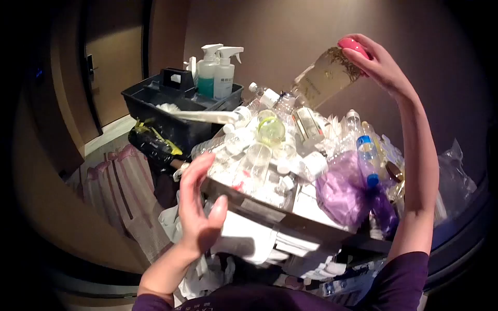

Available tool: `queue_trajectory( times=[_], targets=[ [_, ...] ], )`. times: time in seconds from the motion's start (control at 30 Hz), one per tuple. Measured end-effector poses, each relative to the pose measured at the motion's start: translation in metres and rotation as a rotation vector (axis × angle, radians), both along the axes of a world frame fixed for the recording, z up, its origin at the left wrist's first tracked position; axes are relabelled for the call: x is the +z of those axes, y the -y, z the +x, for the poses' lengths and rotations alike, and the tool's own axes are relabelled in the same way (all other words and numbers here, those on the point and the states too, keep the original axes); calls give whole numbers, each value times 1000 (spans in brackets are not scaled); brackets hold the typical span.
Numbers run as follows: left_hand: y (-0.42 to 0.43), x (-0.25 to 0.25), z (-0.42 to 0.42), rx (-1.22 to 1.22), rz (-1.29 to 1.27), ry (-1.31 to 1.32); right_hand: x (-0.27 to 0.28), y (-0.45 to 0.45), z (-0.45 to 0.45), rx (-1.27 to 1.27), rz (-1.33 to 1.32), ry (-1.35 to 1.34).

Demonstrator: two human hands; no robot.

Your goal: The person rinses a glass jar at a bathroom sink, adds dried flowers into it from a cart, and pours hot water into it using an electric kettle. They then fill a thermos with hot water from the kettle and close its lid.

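My right hand (381, 65) is raised at the upper right, its fingers closed around the pink-red cap (354, 47) of a clear bottle. The bottle (327, 78) is tilted over the cart, its base toward the lower left. Pale yellowish liquid and dark leaf-like bits show inside it. My left hand (199, 207) is open and empty, thumb apart from the fingers, by the front left edge of the cart (249, 202). Beyond it lies a heap of empty plastic bottles (257, 160), with a clear cup holding something green (271, 129) among them.
A black caddy (150, 103) with spray bottles (224, 75) stands at the back left. A purple plastic bag (342, 189) and a blue-capped bottle (367, 155) are at the right. White paper items (244, 236) sit below the rim. A door (114, 62) is at the far left.
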State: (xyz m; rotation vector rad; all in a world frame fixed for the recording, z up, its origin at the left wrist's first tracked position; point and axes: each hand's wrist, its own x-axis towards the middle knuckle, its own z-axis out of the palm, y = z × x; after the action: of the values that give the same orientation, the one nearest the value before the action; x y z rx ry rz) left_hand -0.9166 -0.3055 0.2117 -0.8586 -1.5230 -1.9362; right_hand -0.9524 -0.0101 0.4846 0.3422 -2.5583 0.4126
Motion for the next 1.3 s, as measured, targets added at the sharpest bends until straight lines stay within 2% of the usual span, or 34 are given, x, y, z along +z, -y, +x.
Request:
queue_trajectory(
  times=[0.07, 0.13, 0.2, 0.4, 0.57, 0.77, 0.87, 0.97, 1.2, 1.3],
  targets=[
    [2, -19, -6, 74, -71, -36, 2, -43, -58, -2, 109, -129],
    [6, -27, -6, 137, -137, -33, -5, -80, -114, -122, 246, -154],
    [14, -37, -9, 249, -194, 1, -25, -101, -158, -251, 346, -130],
    [40, -58, -10, 409, -177, 163, -91, -156, -244, -317, 325, 141],
    [59, -77, -14, 478, -171, 236, -129, -174, -258, -208, 123, 405],
    [63, -87, -19, 480, -140, 289, -117, -145, -249, -144, 236, 546],
    [62, -89, -20, 457, -142, 310, -116, -136, -248, -120, 371, 529],
    [60, -90, -19, 430, -138, 337, -120, -141, -252, -70, 313, 588],
    [56, -93, -17, 394, -194, 348, -169, -151, -263, 38, 397, 696],
    [54, -93, -15, 400, -191, 385, -179, -149, -269, 9, 425, 773]
  ],
)
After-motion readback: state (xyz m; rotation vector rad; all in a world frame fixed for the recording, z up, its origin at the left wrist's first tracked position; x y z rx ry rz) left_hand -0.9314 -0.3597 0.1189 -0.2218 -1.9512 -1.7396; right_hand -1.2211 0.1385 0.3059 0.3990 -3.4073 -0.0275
